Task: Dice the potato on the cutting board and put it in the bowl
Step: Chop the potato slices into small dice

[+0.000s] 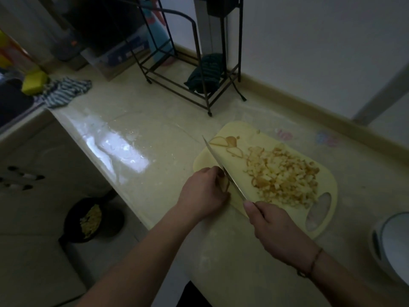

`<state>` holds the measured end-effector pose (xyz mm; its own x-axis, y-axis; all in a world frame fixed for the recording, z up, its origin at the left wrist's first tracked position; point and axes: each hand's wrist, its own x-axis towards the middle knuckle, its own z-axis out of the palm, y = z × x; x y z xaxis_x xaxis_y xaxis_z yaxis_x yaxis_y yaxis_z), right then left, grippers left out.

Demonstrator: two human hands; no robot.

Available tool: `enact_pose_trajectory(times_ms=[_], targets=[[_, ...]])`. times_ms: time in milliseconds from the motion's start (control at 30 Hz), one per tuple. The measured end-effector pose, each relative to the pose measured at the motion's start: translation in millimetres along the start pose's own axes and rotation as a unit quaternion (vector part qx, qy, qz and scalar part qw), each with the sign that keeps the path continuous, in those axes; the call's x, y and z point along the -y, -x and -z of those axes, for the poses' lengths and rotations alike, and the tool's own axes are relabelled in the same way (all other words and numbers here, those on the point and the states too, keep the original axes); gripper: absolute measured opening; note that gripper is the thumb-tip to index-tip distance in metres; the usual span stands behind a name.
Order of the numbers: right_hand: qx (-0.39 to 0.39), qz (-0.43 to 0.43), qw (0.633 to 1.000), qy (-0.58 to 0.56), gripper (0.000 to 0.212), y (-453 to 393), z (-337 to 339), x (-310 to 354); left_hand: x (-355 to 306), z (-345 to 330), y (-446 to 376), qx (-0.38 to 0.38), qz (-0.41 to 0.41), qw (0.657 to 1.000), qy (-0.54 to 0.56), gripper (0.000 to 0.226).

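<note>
A pale yellow cutting board (pixel 247 134) lies on the counter. A heap of diced potato (pixel 285 176) covers its right half, and a few thin slices (pixel 230 144) lie at its far end. My left hand (pixel 202 192) holds a small potato piece (pixel 224 183) at the board's near left edge. My right hand (pixel 276 227) grips the handle of a knife (pixel 221 165); the blade runs along the left side of the board, right beside the held piece. A white bowl (pixel 391 242) sits at the right edge of the view, partly cut off.
A black wire rack (pixel 194 69) with a dark cloth stands at the back of the counter. A striped towel (pixel 64 90) and a yellow sponge (pixel 34 83) lie at the far left. On the floor below sits a black bin (pixel 93 220) holding peels.
</note>
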<state>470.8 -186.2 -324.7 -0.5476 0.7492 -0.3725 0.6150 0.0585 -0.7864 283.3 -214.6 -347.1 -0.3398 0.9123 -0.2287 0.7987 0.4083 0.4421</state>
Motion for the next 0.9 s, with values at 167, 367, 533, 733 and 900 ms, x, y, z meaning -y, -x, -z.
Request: enact_pose_trajectory(times_ms=[167,367,533,733,900], targets=[[0.005,-0.010,1.000,0.001,0.057,-4,5,1,8,0,-3,-0.022,-0.019,0.999,0.021,0.050],[0.005,-0.022,1.000,-0.001,0.057,0,4,-1,14,-10,-5,-0.057,-0.045,0.996,0.057,0.053],[-0.013,-0.025,0.999,-0.030,0.065,5,8,2,33,-6,0,-0.145,-0.250,0.957,0.012,0.030],[-0.002,-0.021,0.999,-0.049,0.059,12,3,6,39,-4,-12,-0.161,-0.365,0.917,-0.017,0.022],[0.007,-0.019,0.999,-0.037,0.059,19,4,1,43,-5,-18,-0.147,-0.375,0.915,-0.034,0.022]])
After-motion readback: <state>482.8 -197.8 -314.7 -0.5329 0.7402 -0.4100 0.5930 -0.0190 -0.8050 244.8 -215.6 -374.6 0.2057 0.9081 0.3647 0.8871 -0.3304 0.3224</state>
